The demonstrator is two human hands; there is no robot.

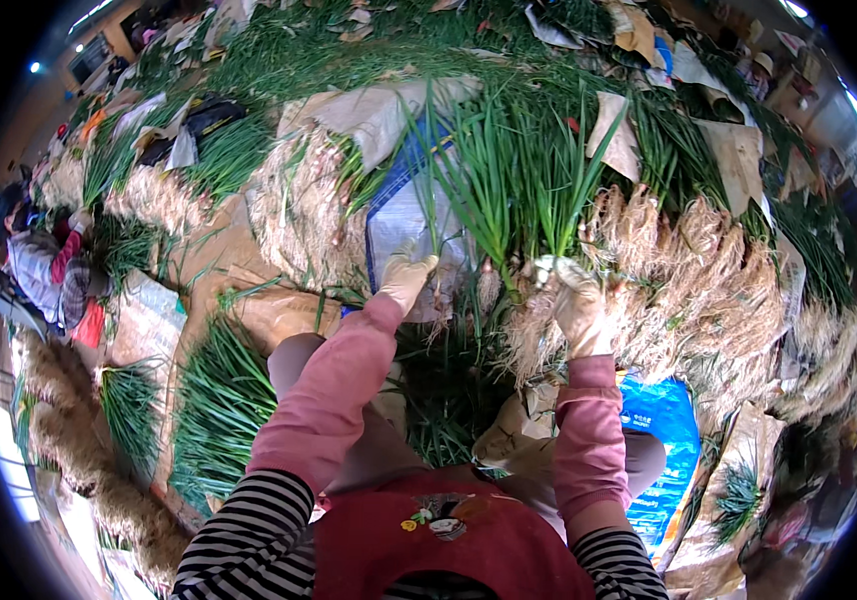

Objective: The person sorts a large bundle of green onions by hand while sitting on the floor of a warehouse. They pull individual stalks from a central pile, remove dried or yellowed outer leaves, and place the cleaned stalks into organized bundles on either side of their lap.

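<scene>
My left hand point(406, 280), in a cream glove, pinches a single green garlic stalk point(433, 215); its leaves point up and away from me, and thin roots hang below the fingers. In my right hand point(581, 308), also gloved, is a bunch of green garlic point(529, 190) gripped near its white stem bases. Long flat leaves of the bunch stand up beyond the hand, and its pale stringy roots point(532, 340) hang down beside the glove. The right fingers partly cover the stems. Behind my left hand lies a white and blue woven sack point(404, 225).
Piled garlic with tangled roots point(709, 290) lies close on the right, another root pile point(299, 215) left of the sack. A blue printed bag point(664, 440) is by my right knee. Cut greens point(224, 400) lie at my left. Another person point(44, 255) sits at far left.
</scene>
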